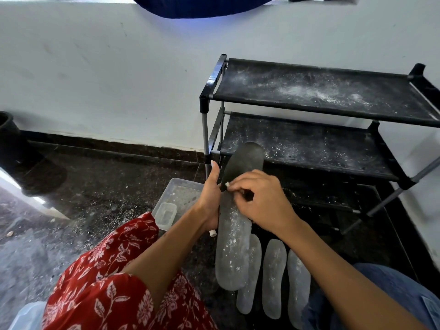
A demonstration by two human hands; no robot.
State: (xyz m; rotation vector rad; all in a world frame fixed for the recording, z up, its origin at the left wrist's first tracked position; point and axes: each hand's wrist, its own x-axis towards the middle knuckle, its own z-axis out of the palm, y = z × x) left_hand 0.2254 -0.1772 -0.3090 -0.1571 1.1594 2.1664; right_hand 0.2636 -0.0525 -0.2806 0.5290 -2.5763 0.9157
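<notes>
A long grey shoe insole (234, 246), dusted with white powder, is held upright in front of me. My left hand (210, 198) grips its left edge from behind, thumb raised. My right hand (258, 198) pinches a small white piece of chalk (227, 184) against the insole's middle. A second short white chalk stub (212, 233) shows below my left hand. Three more powdered insoles (273, 277) lie side by side on the dark floor beneath.
A black two-tier shoe rack (321, 91), speckled with white dust, stands against the white wall at right. A clear plastic tray (176, 198) with a small clear box (165, 214) sits on the floor left of my hands. My red floral garment (114, 270) covers my left knee.
</notes>
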